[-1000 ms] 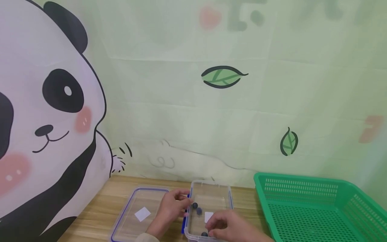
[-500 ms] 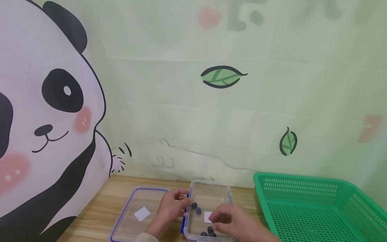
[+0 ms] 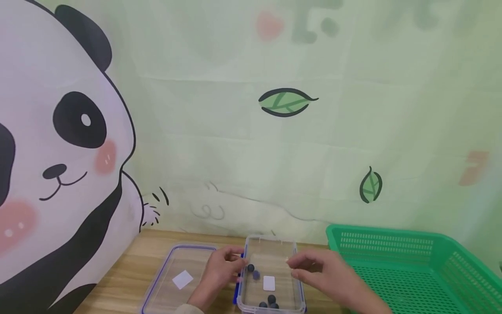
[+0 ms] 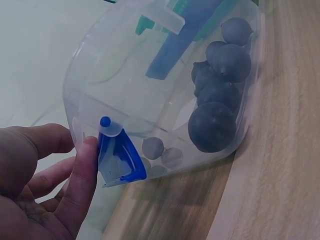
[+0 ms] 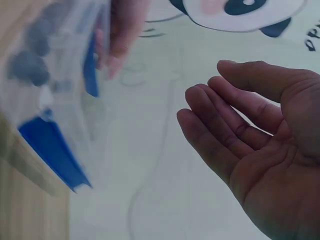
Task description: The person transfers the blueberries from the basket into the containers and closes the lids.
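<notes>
A clear plastic food container (image 3: 280, 270) with blue side clips stands on the table, uncovered. My left hand (image 3: 220, 270) holds its left wall; in the left wrist view the fingers (image 4: 82, 175) lie against the corner beside a blue clip (image 4: 122, 157). Inside are several dark, round, blueberry-like balls (image 4: 212, 127): a group (image 3: 272, 299) near the front and two farther back on the left. A small white square (image 3: 269, 283) shows at the container's bottom. Over the right rim hovers my right hand (image 3: 325, 272), its fingers loosely bent and nothing between them, apart from the container.
Left of the container lies a clear lid (image 3: 164, 272) with a blue seal and a white square on it. A green perforated basket (image 3: 392, 232) stands on the right. Behind the wooden table (image 3: 121, 261) hangs a pale green cloth (image 3: 219, 152) with a panda print.
My right hand has let go of dark balls near the container's front, where more now lie, then lifted away to the right. The left hand keeps its place on the container.
</notes>
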The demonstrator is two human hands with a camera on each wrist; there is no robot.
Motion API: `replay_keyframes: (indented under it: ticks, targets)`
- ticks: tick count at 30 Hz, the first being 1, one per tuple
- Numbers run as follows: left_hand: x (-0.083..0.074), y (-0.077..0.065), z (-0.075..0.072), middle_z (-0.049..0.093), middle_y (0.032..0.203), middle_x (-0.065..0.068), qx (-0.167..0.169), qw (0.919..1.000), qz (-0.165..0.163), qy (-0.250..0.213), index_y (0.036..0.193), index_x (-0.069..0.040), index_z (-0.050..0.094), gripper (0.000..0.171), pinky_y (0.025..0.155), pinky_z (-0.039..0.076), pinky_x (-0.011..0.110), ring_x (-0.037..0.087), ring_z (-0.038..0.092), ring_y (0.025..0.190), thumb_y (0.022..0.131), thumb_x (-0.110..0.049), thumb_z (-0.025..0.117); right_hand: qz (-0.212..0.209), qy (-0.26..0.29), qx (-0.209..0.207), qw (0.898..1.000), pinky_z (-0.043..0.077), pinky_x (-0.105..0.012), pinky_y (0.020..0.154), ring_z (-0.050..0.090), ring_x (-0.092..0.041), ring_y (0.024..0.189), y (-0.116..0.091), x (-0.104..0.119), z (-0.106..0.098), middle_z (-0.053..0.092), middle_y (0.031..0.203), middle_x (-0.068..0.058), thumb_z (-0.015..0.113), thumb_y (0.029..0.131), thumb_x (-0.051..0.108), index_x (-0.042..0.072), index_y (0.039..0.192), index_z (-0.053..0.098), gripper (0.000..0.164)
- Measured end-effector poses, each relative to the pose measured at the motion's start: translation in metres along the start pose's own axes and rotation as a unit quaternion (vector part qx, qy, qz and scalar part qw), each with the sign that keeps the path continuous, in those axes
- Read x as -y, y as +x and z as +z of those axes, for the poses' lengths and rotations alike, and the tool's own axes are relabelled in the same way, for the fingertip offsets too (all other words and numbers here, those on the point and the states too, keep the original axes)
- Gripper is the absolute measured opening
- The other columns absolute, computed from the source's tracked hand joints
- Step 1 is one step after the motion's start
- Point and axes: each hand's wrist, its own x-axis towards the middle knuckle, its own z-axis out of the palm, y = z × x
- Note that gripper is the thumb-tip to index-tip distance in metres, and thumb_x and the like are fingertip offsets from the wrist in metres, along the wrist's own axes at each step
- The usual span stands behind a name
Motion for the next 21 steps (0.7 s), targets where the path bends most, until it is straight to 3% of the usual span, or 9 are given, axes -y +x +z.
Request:
replay_keyframes:
  ticks: [13, 16, 21]
  targets:
    - [0.000, 0.000, 0.000, 0.068, 0.101, 0.011, 0.000, 1.0000, -0.001, 0.000, 0.128, 0.005, 0.069, 0.037, 0.065, 0.067, 0.033, 0.018, 0.068, 0.082, 0.092, -0.003, 0.078, -0.040, -0.128, -0.054, 0.989, 0.063, -0.029, 0.088, 0.071, -0.009, 0.100, -0.012, 0.027, -0.073, 0.074, 0.111, 0.009, 0.075, 0.101, 0.024, 0.017, 0.115, 0.077, 0.016]
    - [0.000, 0.000, 0.000, 0.068, 0.101, 0.011, 0.001, 1.0000, -0.004, -0.002, 0.127, 0.005, 0.069, 0.037, 0.066, 0.067, 0.033, 0.018, 0.068, 0.083, 0.092, -0.002, 0.077, -0.048, -0.131, -0.055, 0.989, 0.063, -0.029, 0.087, 0.071, -0.010, 0.100, -0.013, 0.024, -0.087, 0.075, 0.111, 0.008, 0.075, 0.101, 0.023, 0.016, 0.115, 0.077, 0.016]
    - [0.000, 0.000, 0.000, 0.068, 0.100, 0.011, 0.002, 1.0000, -0.003, -0.001, 0.127, 0.005, 0.069, 0.037, 0.066, 0.067, 0.033, 0.019, 0.069, 0.083, 0.092, -0.001, 0.077, -0.019, -0.142, -0.054, 0.988, 0.062, -0.029, 0.088, 0.071, -0.010, 0.101, -0.009, 0.006, -0.109, 0.075, 0.111, 0.006, 0.074, 0.102, 0.024, 0.015, 0.116, 0.077, 0.017]
